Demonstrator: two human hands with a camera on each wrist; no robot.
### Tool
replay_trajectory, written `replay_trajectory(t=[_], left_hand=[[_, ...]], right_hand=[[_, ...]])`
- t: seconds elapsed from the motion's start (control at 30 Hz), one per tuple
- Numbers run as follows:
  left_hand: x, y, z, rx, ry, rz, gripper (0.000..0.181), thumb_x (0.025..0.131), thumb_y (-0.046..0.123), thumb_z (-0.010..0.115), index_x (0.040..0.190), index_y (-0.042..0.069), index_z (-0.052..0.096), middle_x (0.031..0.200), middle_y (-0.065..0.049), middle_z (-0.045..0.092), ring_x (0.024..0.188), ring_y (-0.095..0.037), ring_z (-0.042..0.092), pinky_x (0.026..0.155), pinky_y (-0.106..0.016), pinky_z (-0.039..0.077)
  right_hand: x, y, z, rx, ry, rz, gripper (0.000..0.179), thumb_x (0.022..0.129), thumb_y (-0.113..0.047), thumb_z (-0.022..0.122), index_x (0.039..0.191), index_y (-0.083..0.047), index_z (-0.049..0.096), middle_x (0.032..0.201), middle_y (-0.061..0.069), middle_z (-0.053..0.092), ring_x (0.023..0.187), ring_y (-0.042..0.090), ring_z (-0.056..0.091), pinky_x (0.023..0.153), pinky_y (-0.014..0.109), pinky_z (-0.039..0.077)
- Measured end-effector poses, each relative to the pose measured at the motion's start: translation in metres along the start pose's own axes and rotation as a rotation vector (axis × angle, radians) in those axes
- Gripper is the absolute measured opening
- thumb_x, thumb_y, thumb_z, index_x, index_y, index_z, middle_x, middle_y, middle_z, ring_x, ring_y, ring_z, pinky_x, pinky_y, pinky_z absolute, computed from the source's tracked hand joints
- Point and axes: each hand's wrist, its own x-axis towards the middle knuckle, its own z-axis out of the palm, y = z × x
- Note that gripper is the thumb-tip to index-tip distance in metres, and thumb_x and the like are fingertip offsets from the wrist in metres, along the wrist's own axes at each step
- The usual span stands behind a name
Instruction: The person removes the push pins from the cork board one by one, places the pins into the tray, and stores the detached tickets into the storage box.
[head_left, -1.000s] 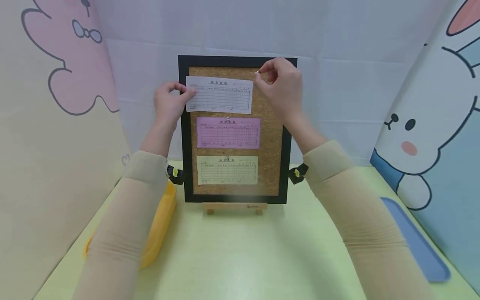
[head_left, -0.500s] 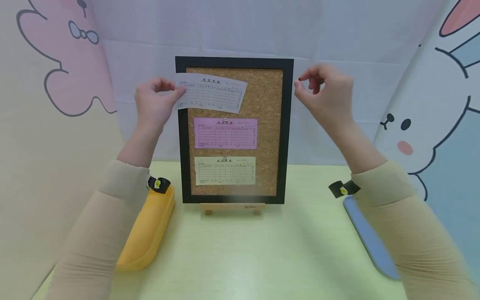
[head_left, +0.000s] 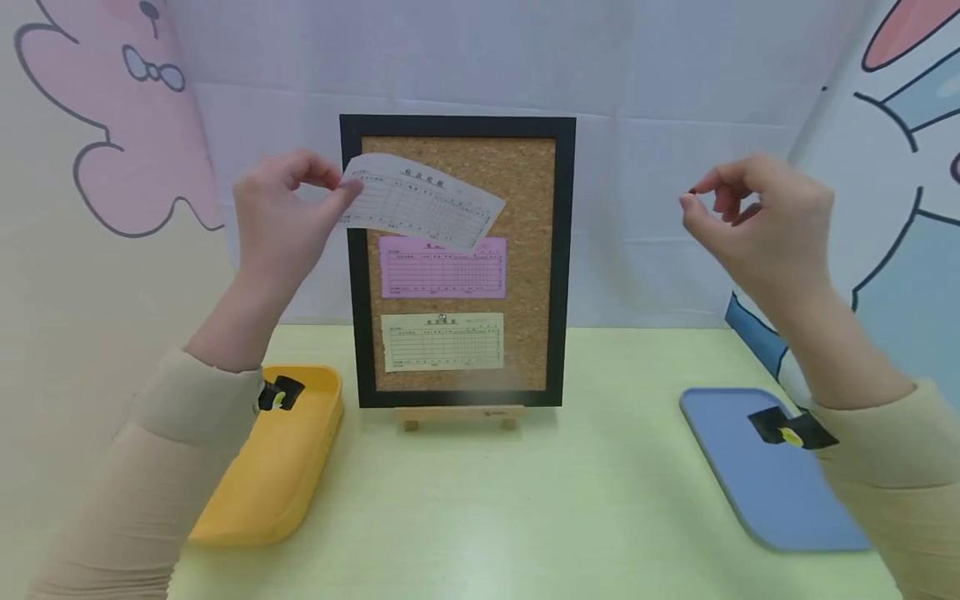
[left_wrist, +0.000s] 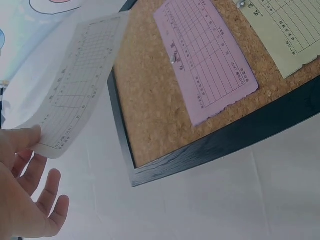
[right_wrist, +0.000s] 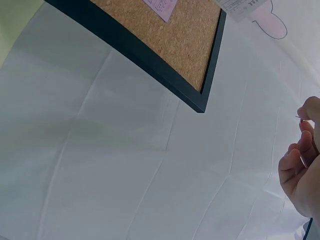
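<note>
Paper (head_left: 423, 202) could slip out of the left hand (head_left: 273, 212), because just the thumb and first finger pinch it, near its left end. That hand's other fingers are loose and bent. If the paper fell, it might land below the hand, in the yellow tray (head_left: 327, 467) or on the surface (head_left: 517, 500). Too hard a squeeze could crease it. The loose end, right of the left hand, could swing and bump the cork board (head_left: 532, 333) or catch on the pink paper (head_left: 442, 277) behind it.

Well apart from that, the right hand (head_left: 776, 229) pinches a tiny thing, most likely a pin (right_wrist: 298, 117), between its thumb and first finger, with the other fingers curled in. It is so small that a little slip could drop it, maybe into the blue tray (head_left: 780, 500) below that hand, and it would be hard to spot. Its tip could poke a finger too.

The paper looks white and long, with lots of printed lines and boxes and some dark writing along its top. It is up in the air to the right of the left hand, in front of the board. By that hand it is high, then it bends over like a little slide, and its right end hangs lower. Over in the right hand the pin is mostly hidden; just a thin dark bit peeks out.
</note>
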Motion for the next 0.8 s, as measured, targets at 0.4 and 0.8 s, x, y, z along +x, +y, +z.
replay_trajectory(t=[0.4,0.8], left_hand=[[-0.021,0.006,-0.032,0.066,0.032,0.091,0.024,0.084,0.024,0.072,0.09,0.001,0.068,0.085,-0.009,0.066,0.087,-0.003,0.044,0.08,-0.02,0.03],[-0.047,-0.006,-0.054,0.131,-0.013,0.083,0.017,0.081,0.015,0.074,0.087,0.0,0.069,0.083,-0.008,0.062,0.083,-0.001,0.038,0.071,-0.016,0.028]], right_hand=[[-0.035,0.015,-0.033,-0.118,-0.055,0.023,0.02,0.08,-0.01,0.072,0.091,0.007,0.066,0.072,0.013,0.052,0.071,-0.013,0.031,0.068,0.004,0.029],[-0.074,0.033,-0.057,-0.135,-0.071,0.124,0.02,0.076,0.0,0.073,0.09,0.01,0.062,0.075,0.004,0.047,0.073,-0.015,0.031,0.069,0.001,0.028]])
